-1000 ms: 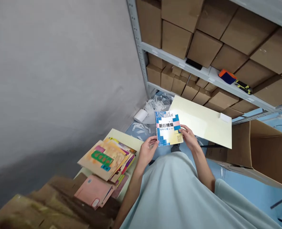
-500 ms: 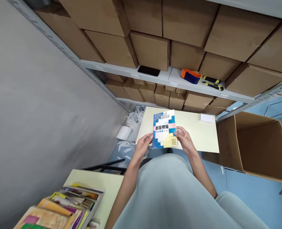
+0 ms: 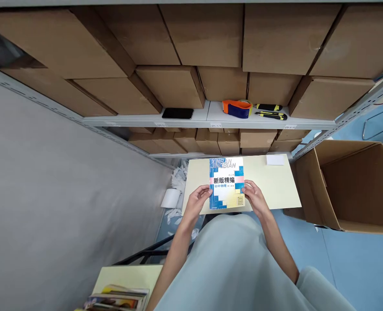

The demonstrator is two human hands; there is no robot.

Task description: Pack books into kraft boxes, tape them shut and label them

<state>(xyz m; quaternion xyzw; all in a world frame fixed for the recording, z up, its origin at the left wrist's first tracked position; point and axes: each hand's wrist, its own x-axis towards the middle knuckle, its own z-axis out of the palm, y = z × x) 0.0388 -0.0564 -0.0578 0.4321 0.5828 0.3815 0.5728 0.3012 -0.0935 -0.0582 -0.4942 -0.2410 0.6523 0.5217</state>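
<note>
I hold a blue, white and yellow book [image 3: 226, 183] with both hands over a small pale-yellow table [image 3: 275, 185]. My left hand [image 3: 199, 199] grips its left edge, fingers curled around it. My right hand [image 3: 254, 198] grips its right edge the same way. The book faces up with its printed cover towards me. A small white pad [image 3: 275, 160] lies at the table's far right corner.
Metal shelving [image 3: 210, 119] full of brown cartons stands ahead; on it lie a black phone [image 3: 177, 113], an orange-blue tape dispenser [image 3: 237, 108] and yellow-black knives [image 3: 270, 111]. An open carton [image 3: 349, 185] sits right. A stack of books [image 3: 120, 298] lies lower left. A grey wall stands left; paper scraps [image 3: 175, 194] lie on the floor.
My view has swung right, from the book stack to the shelving. The book, held in both hands, now sits over the pale table, squared towards me.
</note>
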